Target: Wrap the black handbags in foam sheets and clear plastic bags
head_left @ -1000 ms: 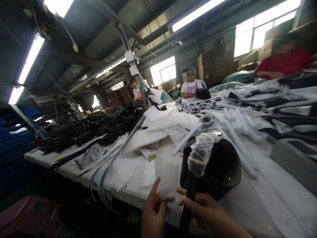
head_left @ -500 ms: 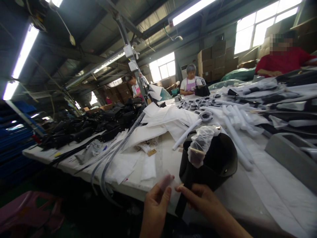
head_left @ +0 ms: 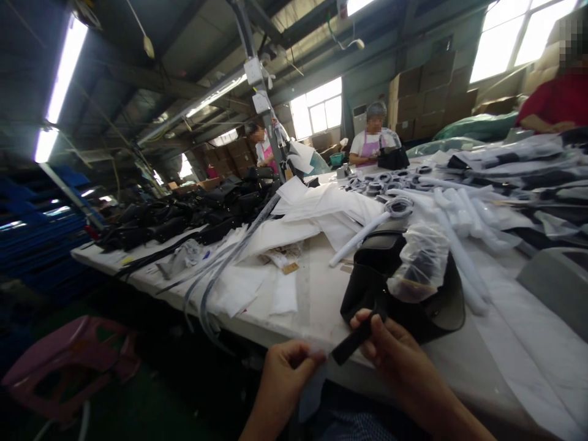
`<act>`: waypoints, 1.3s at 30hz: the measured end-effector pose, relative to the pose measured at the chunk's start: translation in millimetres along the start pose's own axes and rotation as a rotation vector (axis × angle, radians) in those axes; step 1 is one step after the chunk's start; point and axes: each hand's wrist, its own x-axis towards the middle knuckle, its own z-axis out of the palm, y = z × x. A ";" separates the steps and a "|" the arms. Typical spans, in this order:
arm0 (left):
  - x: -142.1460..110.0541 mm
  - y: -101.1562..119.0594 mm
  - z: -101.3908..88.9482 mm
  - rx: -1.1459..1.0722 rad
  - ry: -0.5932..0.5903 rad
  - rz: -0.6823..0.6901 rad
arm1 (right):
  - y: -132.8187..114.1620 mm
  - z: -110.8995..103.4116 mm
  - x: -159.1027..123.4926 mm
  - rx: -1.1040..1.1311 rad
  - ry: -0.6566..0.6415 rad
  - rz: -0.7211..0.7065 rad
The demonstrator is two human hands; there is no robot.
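Observation:
A black bag (head_left: 367, 275) lies at the front of the table, with a crumpled clear plastic wrapping (head_left: 420, 263) over part of it. From the bag a black strap (head_left: 351, 344) runs towards me, its end pointing down and left. My right hand (head_left: 390, 343) pinches this strap between thumb and fingers. Left of the strap's end, my left hand (head_left: 294, 367) is closed on a thin translucent plastic sheet (head_left: 313, 392), which hangs down below the fingers over my lap.
White sheets (head_left: 316, 208) and grey strips (head_left: 214, 288) spread over the table's left part. White wrapped tubes (head_left: 459, 214) lie behind the bag, a grey piece (head_left: 558, 288) to the right. Black bags (head_left: 197, 208) pile up far left. A pink stool (head_left: 68, 367) stands lower left; people work behind.
My right hand has moved up along the strap and grips it. My left hand has drawn down with the plastic sheet. The bag has tipped, and the view has shifted left.

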 end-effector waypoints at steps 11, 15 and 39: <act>-11.4 11.4 6.5 0.094 -0.134 -0.026 | 10.5 -6.0 10.1 -0.382 -0.030 -0.105; -11.4 14.7 7.5 0.093 -0.131 -0.041 | 8.3 -6.3 8.8 -0.447 -0.014 -0.112; 34.8 24.5 43.4 -0.040 -0.190 0.105 | 2.6 -10.7 4.3 -0.471 0.046 -0.020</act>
